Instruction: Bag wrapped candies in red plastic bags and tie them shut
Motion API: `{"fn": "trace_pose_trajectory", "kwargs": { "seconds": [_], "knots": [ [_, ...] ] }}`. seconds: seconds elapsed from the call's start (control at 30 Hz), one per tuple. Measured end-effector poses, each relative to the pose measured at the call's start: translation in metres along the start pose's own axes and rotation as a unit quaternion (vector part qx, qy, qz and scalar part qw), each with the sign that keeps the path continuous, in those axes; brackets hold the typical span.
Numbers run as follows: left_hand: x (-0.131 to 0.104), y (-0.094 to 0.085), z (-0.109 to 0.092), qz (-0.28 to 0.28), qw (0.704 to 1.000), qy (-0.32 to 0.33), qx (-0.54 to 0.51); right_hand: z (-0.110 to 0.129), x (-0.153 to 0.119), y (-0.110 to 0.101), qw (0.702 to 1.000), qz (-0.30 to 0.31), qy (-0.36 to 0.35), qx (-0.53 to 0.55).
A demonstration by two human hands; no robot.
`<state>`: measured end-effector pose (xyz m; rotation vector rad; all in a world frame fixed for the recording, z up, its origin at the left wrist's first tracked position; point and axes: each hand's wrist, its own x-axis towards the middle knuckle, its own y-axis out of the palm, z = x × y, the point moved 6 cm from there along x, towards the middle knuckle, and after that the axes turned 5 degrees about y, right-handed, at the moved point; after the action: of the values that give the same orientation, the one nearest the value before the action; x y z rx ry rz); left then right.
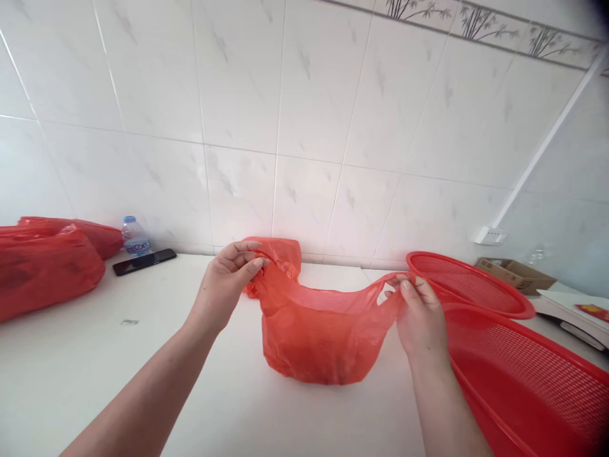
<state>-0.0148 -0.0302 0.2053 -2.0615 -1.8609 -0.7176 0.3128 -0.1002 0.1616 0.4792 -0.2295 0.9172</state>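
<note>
A thin red plastic bag [323,339] spreads between my two hands over the white table, its mouth stretched wide and its lower part bulging. My left hand [235,270] pinches the bag's left handle between thumb and fingers. The right handle is gripped by my right hand [419,301], with a gap showing through the handle loop. What the bag contains cannot be made out through the plastic. Behind it, near the wall, lies another red plastic bag [288,254], partly covered by the held one.
Filled red bags [47,266] lie at the far left, near a water bottle [136,238] and a black phone [145,261]. Red baskets [523,374] occupy the right side. Farther back are a cardboard box [518,276] and a white device [575,314]. A tiled wall [309,127] bounds the table [214,400].
</note>
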Motion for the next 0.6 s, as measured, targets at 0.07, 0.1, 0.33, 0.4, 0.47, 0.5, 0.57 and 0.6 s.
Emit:
{"fn": "trace_pose_trajectory", "kwargs": {
  "seconds": [0.07, 0.1, 0.33, 0.4, 0.47, 0.5, 0.57, 0.6],
  "knots": [
    [-0.005, -0.003, 0.002, 0.018, 0.999, 0.003, 0.029, -0.014, -0.001, -0.004, 0.999, 0.032, 0.013, 0.010],
    [-0.009, -0.007, 0.004, 0.036, 0.998, 0.004, 0.053, -0.021, -0.002, -0.006, 0.998, 0.063, 0.025, 0.009],
    [-0.078, -0.047, 0.083, 0.155, 0.974, -0.065, 0.151, -0.070, -0.047, -0.009, 0.894, 0.386, 0.219, -0.059],
    [-0.098, -0.038, 0.110, 0.190, 0.963, -0.102, 0.160, -0.076, -0.059, -0.002, 0.873, 0.416, 0.242, -0.079],
    [-0.108, -0.011, 0.124, 0.236, 0.958, -0.103, 0.127, -0.079, -0.064, 0.010, 0.882, 0.401, 0.241, -0.061],
    [-0.109, 0.005, 0.127, 0.256, 0.957, -0.100, 0.093, -0.081, -0.066, 0.017, 0.892, 0.382, 0.238, -0.043],
    [-0.102, 0.035, 0.127, 0.248, 0.964, -0.099, 0.006, -0.090, -0.069, 0.028, 0.912, 0.333, 0.240, -0.022],
    [-0.096, 0.046, 0.128, 0.228, 0.966, -0.114, -0.037, -0.095, -0.069, 0.031, 0.922, 0.301, 0.245, -0.021]
  ]
}}
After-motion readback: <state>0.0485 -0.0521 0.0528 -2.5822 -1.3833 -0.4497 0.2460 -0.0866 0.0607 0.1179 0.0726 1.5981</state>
